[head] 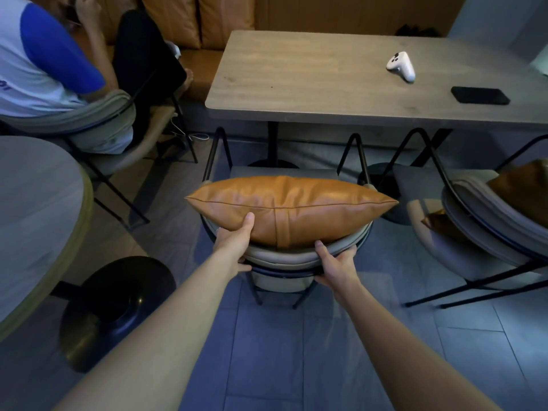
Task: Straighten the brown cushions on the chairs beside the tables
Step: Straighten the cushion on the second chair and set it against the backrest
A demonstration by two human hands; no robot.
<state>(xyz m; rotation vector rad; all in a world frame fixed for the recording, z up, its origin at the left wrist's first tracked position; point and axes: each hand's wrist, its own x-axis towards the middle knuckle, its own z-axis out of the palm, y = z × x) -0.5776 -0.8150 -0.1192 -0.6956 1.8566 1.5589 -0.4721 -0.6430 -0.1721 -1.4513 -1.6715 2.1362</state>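
A brown leather cushion [292, 207] lies lengthwise across the top of a grey padded chair [284, 258] pushed up to the rectangular wooden table [311, 78]. My left hand [235, 240] grips the cushion's lower left edge, thumb on top, fingers underneath at the backrest. My right hand [335, 264] clasps the chair's curved backrest just below the cushion's right half, thumb touching the cushion's bottom edge. A second brown cushion [522, 194] sits on the neighbouring grey chair [480, 221] at the right edge.
A white game controller [401, 65] and a black phone [479, 95] lie on the table. A person in a white and blue shirt [38, 60] sits in a chair at the left. A round table [35, 215] with a black base [118, 310] stands at my left. Brown bench seating [201, 22] runs behind.
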